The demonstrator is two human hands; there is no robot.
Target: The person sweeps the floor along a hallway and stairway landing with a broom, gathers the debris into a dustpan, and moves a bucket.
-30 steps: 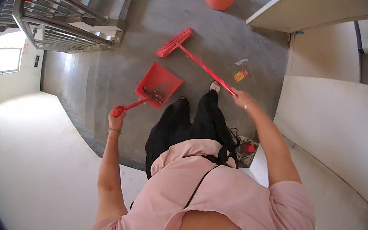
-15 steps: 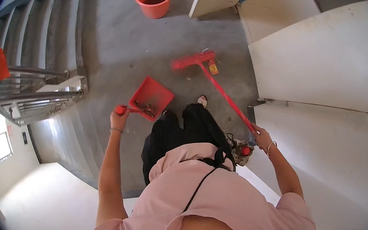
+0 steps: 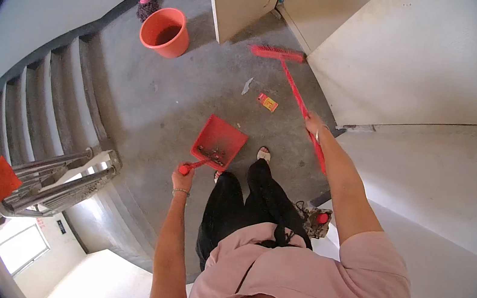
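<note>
My left hand (image 3: 182, 179) is closed round the handle of a red dustpan (image 3: 219, 142), which has dark debris near its handle side. My right hand (image 3: 315, 125) grips the shaft of a red broom (image 3: 277, 53). The broom's head is out in front, close to the foot of the white wall. Between broom and dustpan, a small red and yellow packet (image 3: 267, 102) and a pale scrap (image 3: 247, 85) lie on the grey floor (image 3: 166, 96).
An orange bucket (image 3: 166, 33) stands beside a mop (image 3: 147, 8) at the upper left. Stairs (image 3: 49, 104) and a metal railing (image 3: 58, 175) with an orange cloth (image 3: 2, 180) are at left. An open door (image 3: 243, 3) stands ahead. A bag (image 3: 314, 220) is by my right leg.
The broom has moved forward and right, away from the packet, and my right hand has reached forward with it. The view has shifted; the dustpan remains in my left hand.
</note>
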